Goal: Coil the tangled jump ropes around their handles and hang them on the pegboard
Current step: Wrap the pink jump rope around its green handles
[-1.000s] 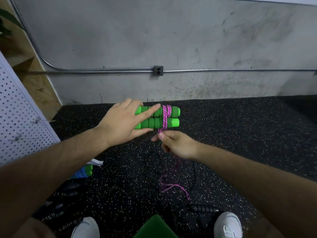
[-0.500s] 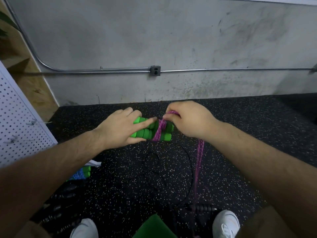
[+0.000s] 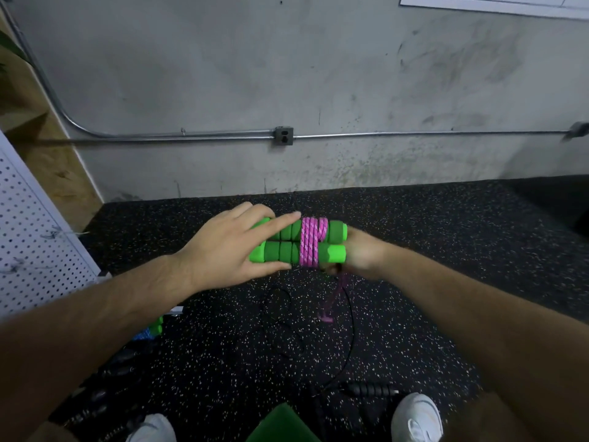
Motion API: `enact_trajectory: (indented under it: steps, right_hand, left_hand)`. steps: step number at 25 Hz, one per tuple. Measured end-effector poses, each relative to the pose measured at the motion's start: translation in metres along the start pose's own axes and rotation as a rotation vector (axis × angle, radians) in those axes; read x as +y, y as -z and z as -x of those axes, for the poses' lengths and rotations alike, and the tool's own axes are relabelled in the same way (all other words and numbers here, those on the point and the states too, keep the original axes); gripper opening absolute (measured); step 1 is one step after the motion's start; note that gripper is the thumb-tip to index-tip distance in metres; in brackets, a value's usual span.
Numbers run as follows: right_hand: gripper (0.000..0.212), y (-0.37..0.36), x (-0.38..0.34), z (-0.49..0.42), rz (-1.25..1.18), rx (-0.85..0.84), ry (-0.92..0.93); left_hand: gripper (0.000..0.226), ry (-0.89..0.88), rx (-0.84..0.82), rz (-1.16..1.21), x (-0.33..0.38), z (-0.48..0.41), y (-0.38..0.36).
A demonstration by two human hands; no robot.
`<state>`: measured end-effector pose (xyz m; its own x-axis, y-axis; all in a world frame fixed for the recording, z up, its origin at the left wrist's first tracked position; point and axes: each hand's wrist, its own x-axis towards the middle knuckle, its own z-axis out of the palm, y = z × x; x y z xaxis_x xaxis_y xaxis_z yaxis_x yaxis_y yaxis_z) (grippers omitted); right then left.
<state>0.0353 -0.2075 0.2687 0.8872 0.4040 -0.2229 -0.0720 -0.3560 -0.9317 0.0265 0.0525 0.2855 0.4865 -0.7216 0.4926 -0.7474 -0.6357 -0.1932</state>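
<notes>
Two green foam handles [image 3: 333, 242] lie side by side in the air, held level. My left hand [image 3: 229, 247] grips their left ends, index finger stretched along the top. Several turns of pink rope [image 3: 310, 242] wrap the middle of both handles. My right hand [image 3: 360, 255] is behind and below the right ends, pinching the loose pink rope; its fingers are mostly hidden. The rope's free tail [image 3: 328, 309] hangs blurred toward the floor. The white pegboard [image 3: 28, 237] stands at the left edge.
A black jump rope [image 3: 350, 330] loops on the speckled rubber floor, its black handle [image 3: 371, 390] by my right shoe [image 3: 417, 417]. More black handles [image 3: 105, 400] and a green-and-blue rope [image 3: 153, 330] lie at lower left. A concrete wall with conduit [image 3: 191, 135] is ahead.
My right hand went from below the handles, over their top, then down behind the right ends, adding pink turns. The hanging tail has shortened and lifted off the floor.
</notes>
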Motion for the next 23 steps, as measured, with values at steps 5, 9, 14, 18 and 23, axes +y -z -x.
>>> enact_trajectory:
  steps: [5, 9, 14, 18, 23]
  right_hand:
    - [0.033, -0.05, 0.002, 0.004, -0.073, -0.065, -0.013]
    - [0.036, -0.065, -0.03, 0.018, -0.069, -0.025, -0.047]
    - [0.032, -0.057, -0.076, 0.039, 0.594, 0.047, 0.14]
    - [0.025, -0.028, -0.084, 0.042, 0.992, 0.295, 0.312]
    - [0.014, 0.014, -0.068, 0.021, 0.937, 0.305, 0.318]
  left_hand:
    - [0.08, 0.172, -0.039, -0.152, -0.012, -0.005, 0.0]
    - [0.08, 0.284, -0.125, -0.207, -0.028, -0.004, -0.002]
    - [0.084, 0.266, -0.256, -0.242, -0.037, 0.003, -0.009]
    - [0.086, 0.127, -0.268, -0.225, -0.028, 0.003, -0.014]
    - [0.084, -0.049, -0.156, -0.068, 0.0, -0.001, -0.007]
